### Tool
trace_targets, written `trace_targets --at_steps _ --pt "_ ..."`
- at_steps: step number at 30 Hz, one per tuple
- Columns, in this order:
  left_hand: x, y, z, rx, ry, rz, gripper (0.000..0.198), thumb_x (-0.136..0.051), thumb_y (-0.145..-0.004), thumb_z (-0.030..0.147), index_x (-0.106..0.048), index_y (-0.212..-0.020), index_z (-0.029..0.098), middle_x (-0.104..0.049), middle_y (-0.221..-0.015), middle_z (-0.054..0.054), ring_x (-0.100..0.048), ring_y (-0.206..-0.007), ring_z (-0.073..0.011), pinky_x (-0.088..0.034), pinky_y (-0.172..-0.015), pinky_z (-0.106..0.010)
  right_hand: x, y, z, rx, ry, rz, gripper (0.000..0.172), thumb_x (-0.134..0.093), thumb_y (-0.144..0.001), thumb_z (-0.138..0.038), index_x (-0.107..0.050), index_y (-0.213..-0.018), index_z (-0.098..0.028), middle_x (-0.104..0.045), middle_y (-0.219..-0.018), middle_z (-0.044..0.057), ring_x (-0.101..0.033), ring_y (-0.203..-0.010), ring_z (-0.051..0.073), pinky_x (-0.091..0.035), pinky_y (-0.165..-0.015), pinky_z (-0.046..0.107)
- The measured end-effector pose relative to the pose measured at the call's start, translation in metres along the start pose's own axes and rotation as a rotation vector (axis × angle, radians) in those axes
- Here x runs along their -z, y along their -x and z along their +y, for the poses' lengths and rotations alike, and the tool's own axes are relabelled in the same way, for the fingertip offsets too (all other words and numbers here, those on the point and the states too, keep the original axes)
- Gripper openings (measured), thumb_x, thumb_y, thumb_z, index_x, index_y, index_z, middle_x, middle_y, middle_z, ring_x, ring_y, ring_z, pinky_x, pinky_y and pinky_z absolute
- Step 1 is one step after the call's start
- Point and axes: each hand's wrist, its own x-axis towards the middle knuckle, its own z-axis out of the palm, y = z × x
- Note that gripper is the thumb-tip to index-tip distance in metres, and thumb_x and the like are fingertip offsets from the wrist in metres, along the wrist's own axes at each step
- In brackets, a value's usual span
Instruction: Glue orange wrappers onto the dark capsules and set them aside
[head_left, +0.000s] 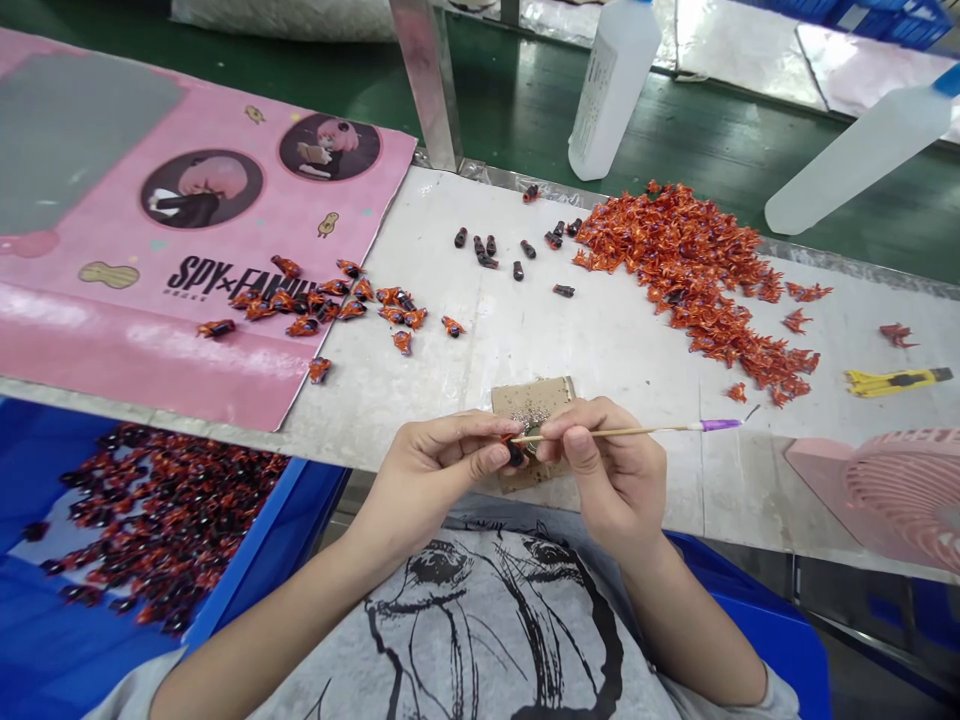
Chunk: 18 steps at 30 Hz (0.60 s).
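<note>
Between the thumb and fingers of my left hand [450, 465] is a small black and orange figure piece [514, 450]. My right hand [611, 465] pinches a thin wooden stick brush [637, 431] with a purple band and fine bristles at its right end. The stick's bare left tip touches or nearly touches the piece. Under both hands lies a brown cardboard pad [525, 398] with glittery specks. A big heap of orange pieces [675, 250] is beyond my right hand, and several loose black pieces [517, 270] lie left of it. Orange and black pieces [300, 305] are scattered at the left.
A blue bin [289, 520] of red and black pieces stands at lower left. Two white bottles [615, 90] [862, 155] are at the back. A pink mat [75, 330] covers the left. Yellow strips [896, 381] and a pink fan [907, 490] are at right.
</note>
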Motion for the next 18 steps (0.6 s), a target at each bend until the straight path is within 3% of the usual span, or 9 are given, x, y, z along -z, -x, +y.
trace_targets --at_steps 6,10,13,15,17,18 --pt "-0.001 -0.002 0.001 0.077 0.062 -0.018 0.025 -0.099 -0.058 0.037 -0.085 -0.075 0.024 -0.082 -0.073 -0.004 -0.075 -0.064 -0.0141 -0.063 -0.064 -0.02 0.016 -0.002 -0.008 0.117 -0.053 0.152 0.02 -0.059 -0.102 -0.038 -0.074 -0.101 -0.024 -0.075 -0.081 0.004 -0.065 -0.059 0.013 -0.046 -0.046 0.024" --pt "0.002 -0.005 0.002 0.114 0.066 0.018 0.028 -0.1 -0.056 0.037 -0.084 -0.073 0.022 -0.082 -0.075 -0.005 -0.077 -0.07 -0.0169 -0.063 -0.065 -0.022 0.06 -0.011 -0.014 0.249 0.163 0.361 0.034 -0.059 -0.099 -0.048 -0.065 -0.077 -0.023 -0.076 -0.085 0.006 -0.063 -0.054 0.014 -0.041 -0.045 0.027" --pt "0.004 -0.009 0.004 0.124 0.052 0.009 0.029 -0.099 -0.057 0.038 -0.083 -0.075 0.021 -0.082 -0.076 -0.005 -0.077 -0.07 -0.0179 -0.064 -0.066 -0.024 0.106 -0.021 -0.01 0.286 0.465 0.43 0.038 -0.063 -0.096 -0.048 -0.054 -0.069 -0.023 -0.074 -0.08 0.005 -0.064 -0.06 0.017 -0.047 -0.054 0.031" --pt "0.003 -0.013 0.005 0.127 0.038 -0.005 0.031 -0.099 -0.056 0.039 -0.083 -0.075 0.02 -0.082 -0.076 -0.006 -0.077 -0.068 -0.0186 -0.064 -0.066 -0.025 0.133 -0.03 -0.003 0.238 0.836 0.356 0.023 -0.068 -0.092 -0.039 -0.059 -0.077 -0.024 -0.075 -0.084 0.006 -0.068 -0.071 0.021 -0.052 -0.064 0.035" --pt "-0.001 -0.017 0.006 0.129 0.023 -0.012 0.034 -0.1 -0.054 0.038 -0.082 -0.074 0.018 -0.082 -0.075 -0.007 -0.076 -0.066 -0.0194 -0.064 -0.065 -0.027 0.153 -0.042 0.004 0.142 1.189 0.166 0.01 -0.065 -0.092 -0.032 -0.065 -0.091 -0.023 -0.076 -0.096 0.01 -0.069 -0.084 0.025 -0.054 -0.077 0.04" --pt "-0.003 -0.019 0.007 0.133 0.017 -0.017 0.035 -0.1 -0.053 0.038 -0.082 -0.074 0.017 -0.081 -0.075 -0.008 -0.076 -0.065 -0.0197 -0.065 -0.064 -0.027 0.159 -0.049 0.007 0.108 1.258 0.114 0.007 -0.064 -0.091 -0.027 -0.068 -0.094 -0.022 -0.076 -0.1 0.012 -0.07 -0.093 0.028 -0.053 -0.084 0.043"
